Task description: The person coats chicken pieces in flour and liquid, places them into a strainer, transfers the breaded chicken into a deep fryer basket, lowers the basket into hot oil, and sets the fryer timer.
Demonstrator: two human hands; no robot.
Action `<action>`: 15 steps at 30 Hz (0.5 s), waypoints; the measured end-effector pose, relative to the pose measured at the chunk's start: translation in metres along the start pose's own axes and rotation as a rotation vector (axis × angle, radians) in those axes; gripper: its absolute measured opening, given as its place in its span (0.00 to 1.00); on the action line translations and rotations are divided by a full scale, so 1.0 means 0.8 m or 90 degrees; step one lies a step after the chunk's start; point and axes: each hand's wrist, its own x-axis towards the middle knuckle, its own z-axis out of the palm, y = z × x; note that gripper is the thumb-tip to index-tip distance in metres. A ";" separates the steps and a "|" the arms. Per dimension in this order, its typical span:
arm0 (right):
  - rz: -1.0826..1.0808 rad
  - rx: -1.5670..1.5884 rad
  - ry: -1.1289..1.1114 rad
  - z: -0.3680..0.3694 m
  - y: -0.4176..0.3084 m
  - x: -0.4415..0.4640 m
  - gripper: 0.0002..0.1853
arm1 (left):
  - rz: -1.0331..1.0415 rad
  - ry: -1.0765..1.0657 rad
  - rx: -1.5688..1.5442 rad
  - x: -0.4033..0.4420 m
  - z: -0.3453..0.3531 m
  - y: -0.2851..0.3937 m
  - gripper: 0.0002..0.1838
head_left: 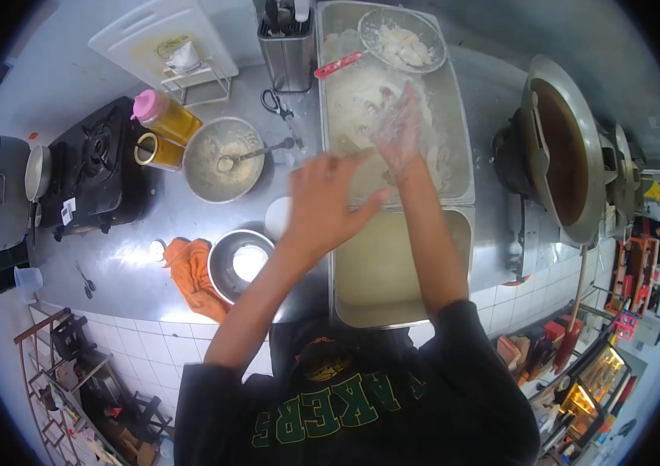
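My right hand (400, 132) wears a clear plastic glove and is above the flour (353, 97) in a metal tray (466, 147). Its fingers are spread, and I see nothing held in it. Bare and slightly blurred, my left hand (330, 198) is over the tray's left near corner, with thumb and fingers apart and nothing visible in it. A strainer (367, 43) with a red handle (338, 65) rests at the tray's far end, holding pale, flour-coated pieces (404, 48). Nearer my body is a second metal tray (392, 264) with a pale yellowish inside.
Left are a batter bowl (204, 182) with a ladle (264, 149), black scissors (274, 102), an empty-looking steel bowl (219, 260), an orange cloth (190, 272), a pink-lidded bottle (167, 116) and a black stove (101, 167). A large wok (536, 155) of brown liquid is right.
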 end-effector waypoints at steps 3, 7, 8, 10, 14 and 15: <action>-0.050 -0.103 0.088 -0.053 0.022 0.024 0.52 | 0.062 -0.008 0.018 0.038 0.064 0.024 0.16; 0.112 0.077 0.062 -0.013 -0.042 -0.037 0.44 | 0.101 -0.054 -0.054 0.035 0.072 0.058 0.08; 0.112 0.061 0.054 -0.008 -0.050 -0.040 0.42 | 0.107 -0.057 -0.051 0.027 0.071 0.057 0.08; 0.061 -0.027 0.051 -0.020 -0.052 -0.010 0.40 | 0.058 -0.042 -0.121 0.010 0.066 0.049 0.07; -0.185 -0.526 0.123 -0.019 -0.123 0.093 0.26 | -0.001 0.092 -0.128 -0.034 -0.012 -0.039 0.10; -0.268 -0.741 0.120 -0.024 -0.141 0.126 0.22 | -0.128 0.123 -0.103 -0.057 -0.042 -0.067 0.08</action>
